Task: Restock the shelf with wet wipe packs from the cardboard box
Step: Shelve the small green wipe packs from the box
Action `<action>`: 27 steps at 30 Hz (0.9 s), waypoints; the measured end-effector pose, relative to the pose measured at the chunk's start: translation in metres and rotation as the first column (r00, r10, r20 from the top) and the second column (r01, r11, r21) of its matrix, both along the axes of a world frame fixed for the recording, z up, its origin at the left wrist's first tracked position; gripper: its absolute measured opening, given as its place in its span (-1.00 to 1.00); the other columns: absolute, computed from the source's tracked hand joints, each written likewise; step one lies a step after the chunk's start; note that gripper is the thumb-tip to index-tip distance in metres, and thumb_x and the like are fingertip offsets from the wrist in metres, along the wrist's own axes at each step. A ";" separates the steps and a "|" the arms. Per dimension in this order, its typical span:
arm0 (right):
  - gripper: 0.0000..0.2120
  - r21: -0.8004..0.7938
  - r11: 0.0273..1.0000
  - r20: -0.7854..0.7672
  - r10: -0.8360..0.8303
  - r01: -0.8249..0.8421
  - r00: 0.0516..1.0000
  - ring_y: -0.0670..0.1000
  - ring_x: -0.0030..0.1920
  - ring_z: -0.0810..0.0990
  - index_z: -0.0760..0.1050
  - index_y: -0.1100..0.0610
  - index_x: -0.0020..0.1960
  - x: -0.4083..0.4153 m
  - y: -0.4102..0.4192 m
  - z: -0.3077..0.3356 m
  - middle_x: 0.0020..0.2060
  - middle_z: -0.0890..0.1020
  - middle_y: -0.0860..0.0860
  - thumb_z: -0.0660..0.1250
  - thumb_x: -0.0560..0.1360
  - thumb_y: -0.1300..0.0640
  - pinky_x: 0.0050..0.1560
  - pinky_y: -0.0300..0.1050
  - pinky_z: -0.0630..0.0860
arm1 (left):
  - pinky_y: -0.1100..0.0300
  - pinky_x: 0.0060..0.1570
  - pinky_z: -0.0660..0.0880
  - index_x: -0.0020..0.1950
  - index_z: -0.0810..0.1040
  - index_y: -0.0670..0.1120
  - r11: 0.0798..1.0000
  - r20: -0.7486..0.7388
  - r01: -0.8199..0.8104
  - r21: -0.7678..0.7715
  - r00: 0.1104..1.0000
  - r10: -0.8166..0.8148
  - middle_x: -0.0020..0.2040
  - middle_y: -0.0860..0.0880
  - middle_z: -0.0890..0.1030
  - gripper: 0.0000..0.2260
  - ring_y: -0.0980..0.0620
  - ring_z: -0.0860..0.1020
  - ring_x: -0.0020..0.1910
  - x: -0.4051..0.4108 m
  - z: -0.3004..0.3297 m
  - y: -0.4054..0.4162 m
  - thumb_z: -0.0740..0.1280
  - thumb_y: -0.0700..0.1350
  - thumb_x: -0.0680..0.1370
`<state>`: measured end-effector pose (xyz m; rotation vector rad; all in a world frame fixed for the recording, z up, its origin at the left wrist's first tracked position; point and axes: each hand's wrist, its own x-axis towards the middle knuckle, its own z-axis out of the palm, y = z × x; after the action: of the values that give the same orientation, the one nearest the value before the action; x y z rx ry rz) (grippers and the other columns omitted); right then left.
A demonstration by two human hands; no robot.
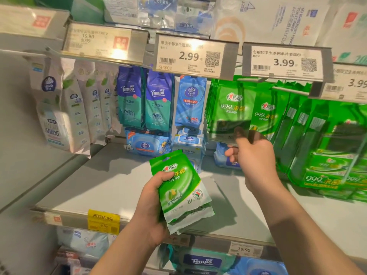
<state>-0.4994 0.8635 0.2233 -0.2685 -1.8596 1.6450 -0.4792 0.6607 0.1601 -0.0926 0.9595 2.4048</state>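
Two hands work in front of a store shelf (111,187) of wet wipes. The left hand (153,203) grips a small stack of green wet wipe packs (182,187), its thumb laid across the front of the top pack and its fingers curled behind; the stack is tilted, held in the air above the shelf's front edge, near the middle. The right hand (252,153) is raised higher and to the right, its fingers pinching the lower edge of a hanging green pack (231,112), the frontmost of a row on a peg; this part is blurred, so how the fingertips lie on it cannot be told. Beside that row more green packs (297,124) hang toward the shelf's right end, with green multipacks (325,171) standing below them on the shelf. Left of the green row hang a blue Vinda pack (190,102), two Tempo packs (147,100) and white packs (73,104) toward the left end. Blue lidded wipe packs (148,144) lie at the shelf's back edge. Price tags reading 2.99 (190,56) and 3.99 (284,61) sit on the peg ends above, and a yellow label (103,221) is fixed to the shelf's front edge.
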 end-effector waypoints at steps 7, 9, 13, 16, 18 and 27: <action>-0.76 -0.156 0.988 0.038 0.005 0.001 0.999 0.11 -0.35 0.55 0.48 0.12 0.05 -0.014 0.001 -0.012 -0.46 0.67 -0.02 0.28 0.67 -0.06 -0.26 0.01 0.49 | -0.18 0.03 0.59 -0.13 0.75 -0.09 0.998 0.005 -0.035 0.042 0.999 0.035 -0.03 -0.20 0.71 -0.76 -0.22 0.68 -0.20 -0.001 -0.003 -0.003 0.37 0.03 0.48; -0.70 -0.238 0.971 0.062 0.028 -0.012 0.998 0.04 -0.42 0.56 0.49 0.19 0.09 -0.014 0.003 -0.013 -0.37 0.66 0.05 0.27 0.68 -0.07 -0.37 -0.08 0.48 | -0.28 0.09 0.57 -0.04 0.73 -0.08 0.999 0.012 -0.019 0.051 1.000 0.018 0.01 -0.21 0.70 -0.76 -0.24 0.67 -0.15 -0.001 -0.004 -0.003 0.36 0.03 0.46; -0.72 -0.450 0.888 0.170 0.189 -0.094 0.967 0.02 -0.48 0.56 0.46 0.23 0.07 -0.004 0.008 -0.013 -0.29 0.59 0.14 0.19 0.70 0.00 -0.53 -0.19 0.47 | -0.41 0.20 0.45 0.07 0.69 -0.07 0.998 0.014 0.015 0.062 1.000 -0.016 0.07 -0.22 0.66 -0.72 -0.26 0.63 -0.07 -0.001 -0.007 -0.001 0.36 0.00 0.44; -0.60 -0.420 0.892 0.327 0.321 -0.168 0.889 0.04 -0.50 0.54 0.50 0.22 0.09 0.014 0.007 -0.018 -0.34 0.59 0.11 0.17 0.69 -0.13 -0.54 -0.21 0.39 | -0.44 0.25 0.41 0.08 0.69 -0.07 0.997 -0.004 0.047 0.066 0.999 -0.047 0.08 -0.22 0.65 -0.71 -0.26 0.62 -0.04 0.000 -0.006 0.002 0.36 0.00 0.42; -0.52 -0.303 0.920 0.451 0.370 -0.251 0.812 0.06 -0.52 0.48 0.53 0.22 0.06 0.032 0.004 -0.019 -0.39 0.57 0.09 0.19 0.66 -0.22 -0.53 -0.22 0.28 | -0.41 0.30 0.40 0.06 0.69 -0.07 0.997 -0.012 0.065 0.043 0.998 -0.065 0.07 -0.23 0.65 -0.71 -0.26 0.61 -0.02 0.000 -0.006 0.005 0.37 0.00 0.42; -0.18 0.203 0.838 0.685 0.249 -0.507 0.685 0.08 -0.47 0.53 0.57 0.17 0.12 0.082 -0.011 -0.022 -0.37 0.62 0.14 0.21 0.40 -0.58 -0.47 -0.14 0.49 | -0.02 -0.10 0.55 -0.15 0.74 -0.14 0.987 -0.052 0.138 -0.078 0.988 -0.142 -0.09 -0.25 0.70 -0.70 -0.20 0.68 -0.26 0.008 -0.004 0.032 0.30 0.02 0.50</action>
<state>-0.4171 0.8525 0.2016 -0.3033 -2.8916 1.5014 -0.4714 0.6930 0.1565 0.0162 1.0464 2.2540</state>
